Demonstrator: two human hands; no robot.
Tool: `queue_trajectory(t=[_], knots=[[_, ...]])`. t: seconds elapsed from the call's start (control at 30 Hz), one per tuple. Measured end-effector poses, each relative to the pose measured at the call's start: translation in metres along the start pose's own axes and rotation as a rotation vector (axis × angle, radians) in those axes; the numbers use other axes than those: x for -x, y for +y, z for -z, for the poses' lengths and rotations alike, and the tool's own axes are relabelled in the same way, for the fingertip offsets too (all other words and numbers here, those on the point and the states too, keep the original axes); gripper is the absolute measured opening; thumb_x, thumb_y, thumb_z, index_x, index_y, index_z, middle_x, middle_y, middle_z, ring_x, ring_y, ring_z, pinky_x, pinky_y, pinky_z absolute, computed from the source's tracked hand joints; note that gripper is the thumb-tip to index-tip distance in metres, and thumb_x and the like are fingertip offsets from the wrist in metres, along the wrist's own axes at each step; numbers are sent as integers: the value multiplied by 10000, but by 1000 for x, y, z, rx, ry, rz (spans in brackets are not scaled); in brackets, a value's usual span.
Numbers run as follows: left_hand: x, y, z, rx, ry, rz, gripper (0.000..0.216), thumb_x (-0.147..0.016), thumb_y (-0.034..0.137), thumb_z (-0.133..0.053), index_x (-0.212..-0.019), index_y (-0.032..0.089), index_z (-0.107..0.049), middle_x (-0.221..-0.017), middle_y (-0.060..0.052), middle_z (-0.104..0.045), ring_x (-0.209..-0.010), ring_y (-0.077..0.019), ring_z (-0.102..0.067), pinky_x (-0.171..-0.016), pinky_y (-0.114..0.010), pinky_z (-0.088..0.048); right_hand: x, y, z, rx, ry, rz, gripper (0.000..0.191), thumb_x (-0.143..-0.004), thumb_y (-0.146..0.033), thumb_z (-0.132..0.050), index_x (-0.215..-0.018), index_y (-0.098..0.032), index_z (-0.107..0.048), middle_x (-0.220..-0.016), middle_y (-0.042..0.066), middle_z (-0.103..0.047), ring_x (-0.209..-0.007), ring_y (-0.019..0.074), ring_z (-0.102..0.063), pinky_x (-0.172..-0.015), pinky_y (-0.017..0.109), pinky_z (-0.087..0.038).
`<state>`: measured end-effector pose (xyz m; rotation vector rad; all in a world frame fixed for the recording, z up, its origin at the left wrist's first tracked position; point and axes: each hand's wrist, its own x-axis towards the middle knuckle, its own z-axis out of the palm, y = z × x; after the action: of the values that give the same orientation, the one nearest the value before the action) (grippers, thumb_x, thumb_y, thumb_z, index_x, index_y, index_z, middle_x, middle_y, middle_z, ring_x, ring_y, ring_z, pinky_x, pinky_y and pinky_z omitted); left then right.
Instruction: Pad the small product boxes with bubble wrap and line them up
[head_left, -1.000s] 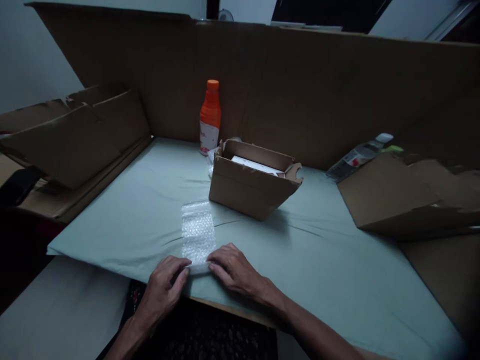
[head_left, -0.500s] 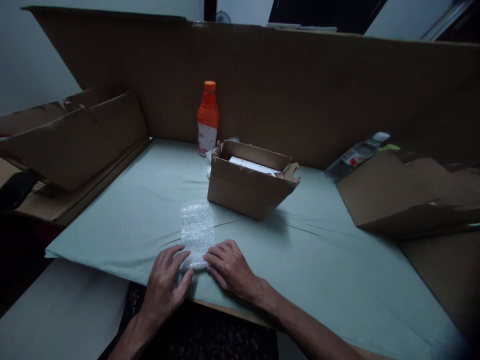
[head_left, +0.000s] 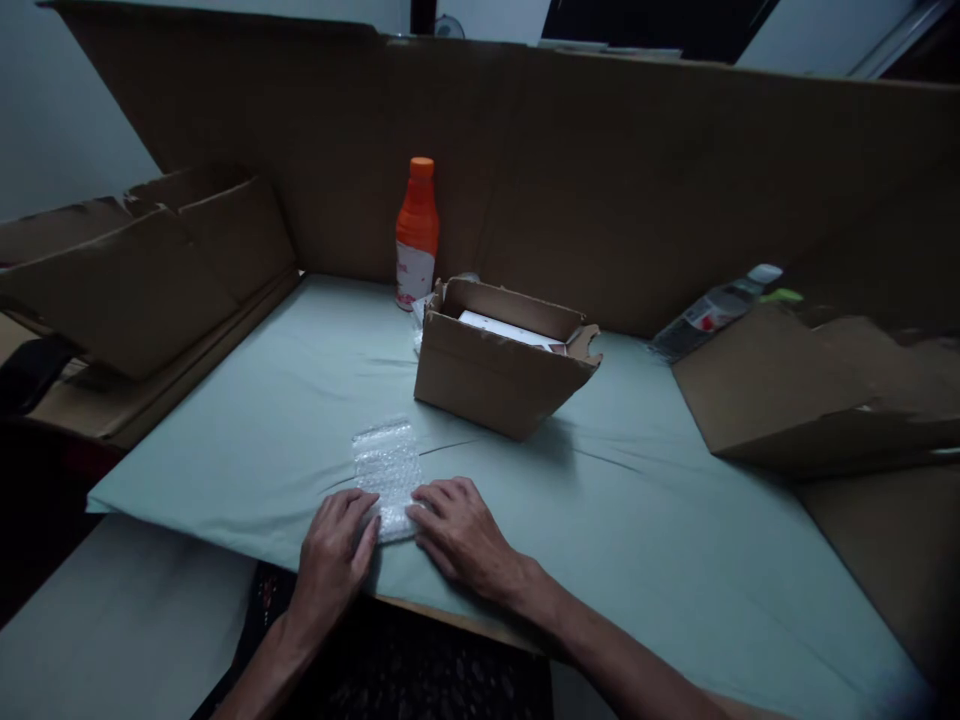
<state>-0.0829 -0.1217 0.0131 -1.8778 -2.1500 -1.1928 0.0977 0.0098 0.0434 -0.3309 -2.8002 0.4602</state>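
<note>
A small sheet of clear bubble wrap (head_left: 388, 465) lies on the cloth-covered table near its front edge, its far end tilted slightly to the left. My left hand (head_left: 335, 540) has its curled fingers and thumb at the near left edge of the wrap. On the opposite edge, my right hand (head_left: 461, 530) grips the wrap with bent fingers, the thumb tucked low and partly hidden. Beyond the hands stands an open cardboard box (head_left: 487, 375) with a white item (head_left: 510, 330) inside.
An orange bottle (head_left: 417, 230) stands at the back against a tall cardboard panel (head_left: 600, 180). To the right, a clear plastic bottle (head_left: 712, 312) leans behind a cardboard box (head_left: 787, 390). Another open cardboard box (head_left: 150, 280) sits at the left edge. Pale green cloth (head_left: 637, 540) covers the table.
The bubble wrap has turned a little, its far end swinging left and closer to me. My left hand's fingers have drawn closer together at its edge; my right hand has barely moved.
</note>
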Motion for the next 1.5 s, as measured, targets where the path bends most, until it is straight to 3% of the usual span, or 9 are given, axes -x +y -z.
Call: queue_trajectory(t=[0.1, 0.3, 0.5, 0.77, 0.93, 1.03, 1.23, 1.33, 1.5], knots=[[4, 3, 5, -8, 4, -43, 248, -931, 195, -608, -1178, 204, -625, -1081, -97, -668, -1016, -237, -629, -877, -396, -536, -5, 5, -1, -79, -18, -45, 197, -960, -195, -590, -1147, -195, -652, -1117, 81, -722, -1017, 235, -612, -915, 412, -411], [9, 5, 13, 122, -73, -34, 189, -937, 173, -595, -1118, 222, -623, -957, -44, -712, -914, -197, -648, -796, -334, -543, -2, 6, 2, -312, -78, -122, 223, -982, -220, -581, -1190, -206, -660, -1081, 60, -761, -985, 205, -664, -934, 387, -445], [-7, -6, -1, 91, -48, 70, 149, -967, 269, -560, -1057, 217, -667, -935, -55, -732, -895, -220, -668, -810, -380, -537, -3, -2, 1, -74, 62, -84, 289, -933, -206, -595, -1220, -185, -614, -1248, 138, -648, -1101, 273, -571, -935, 441, -435], [-11, -7, -6, 56, 55, 156, 224, -959, 298, -562, -1127, 193, -666, -1064, -98, -677, -1019, -249, -641, -896, -438, -551, -16, 5, -9, -43, -48, -79, 273, -929, -201, -626, -1201, -184, -608, -1174, 104, -682, -1069, 260, -569, -938, 430, -395], [8, 8, 13, 201, 42, 425, 312, -942, 365, -568, -1197, 198, -631, -1132, -113, -648, -948, -223, -651, -511, -249, -537, -9, 6, -7, -191, 6, -151, 279, -914, -229, -676, -1187, -177, -646, -1068, 74, -744, -961, 229, -626, -908, 394, -404], [14, 14, 21, 285, 28, 559, 347, -908, 415, -590, -1170, 193, -642, -1106, -113, -651, -860, -207, -651, -411, -211, -470, -7, 2, -6, -260, 37, -178, 245, -908, -229, -691, -1149, -185, -676, -1057, 67, -753, -959, 218, -640, -906, 383, -407], [16, 20, 16, 483, 65, 720, 456, -843, 441, -664, -1224, 193, -617, -1083, -106, -678, -874, -199, -670, -594, -265, -563, -11, 1, -3, -311, 43, -303, 181, -966, -268, -610, -1105, -198, -702, -1062, 72, -752, -985, 221, -648, -916, 390, -422], [16, 24, 12, 738, 94, 895, 585, -794, 483, -722, -1266, 174, -564, -1109, -119, -690, -918, -211, -696, -758, -343, -606, -11, 5, 0, -372, 54, -378, 231, -967, -267, -589, -1161, -194, -690, -1121, 73, -755, -1022, 223, -652, -946, 390, -436], [4, 35, 12, 1176, -9, 1179, 692, -678, 466, -840, -1233, 139, -588, -1250, -180, -686, -1134, -303, -687, -938, -414, -583, -9, 3, 1, -451, 29, -440, 216, -946, -289, -605, -1115, -208, -713, -1016, 48, -766, -865, 195, -644, -880, 365, -463]])
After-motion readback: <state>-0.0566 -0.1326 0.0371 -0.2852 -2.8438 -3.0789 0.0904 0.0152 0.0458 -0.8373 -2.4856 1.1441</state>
